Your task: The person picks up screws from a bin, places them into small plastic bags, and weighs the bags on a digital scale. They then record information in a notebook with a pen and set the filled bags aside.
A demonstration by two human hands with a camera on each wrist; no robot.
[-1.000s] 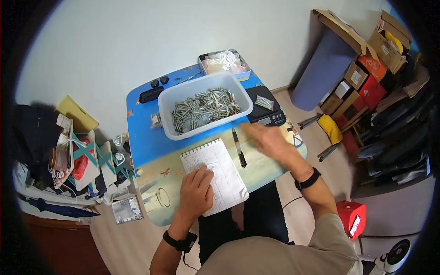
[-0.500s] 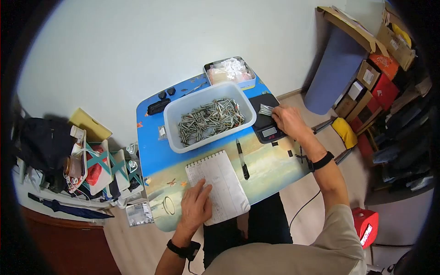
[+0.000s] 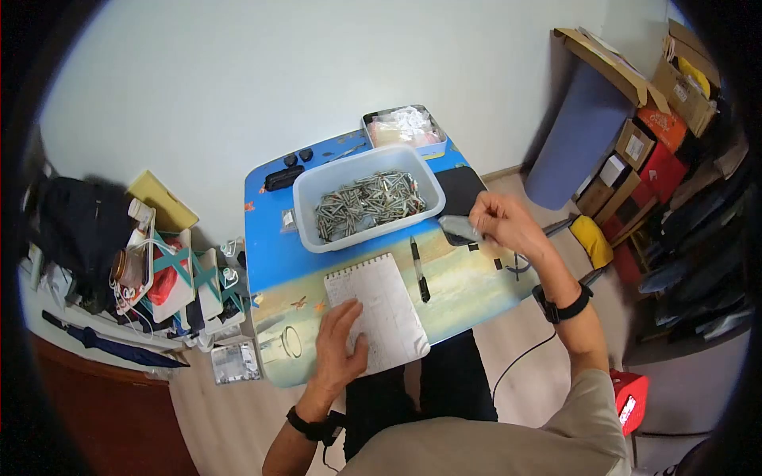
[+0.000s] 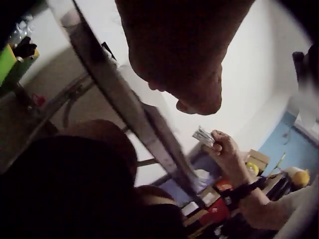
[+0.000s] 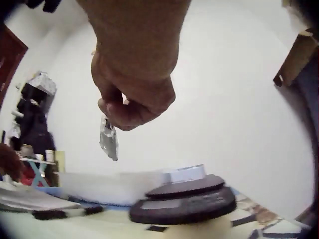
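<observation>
In the head view my right hand pinches a small clear plastic bag of metal pieces between thumb and fingers. The bag is lifted above the front of the black digital scale and overlaps its display. The right wrist view has the bag hanging from the fingertips, higher than the scale. My left hand lies over the left side of a spiral notebook, fingers loosely extended. The page carries handwriting. Right of the notebook lies a black pen.
A translucent tub full of loose screws stands behind the notebook. Behind it are a tin of plastic bags and a black case. Another small bag lies left of the tub. A cluttered rack stands at the left.
My right hand reached from beside the pen to the scale, took hold of the bag there, and has lifted it toward me. The left hand stays at the notebook, its fingers slightly more spread.
</observation>
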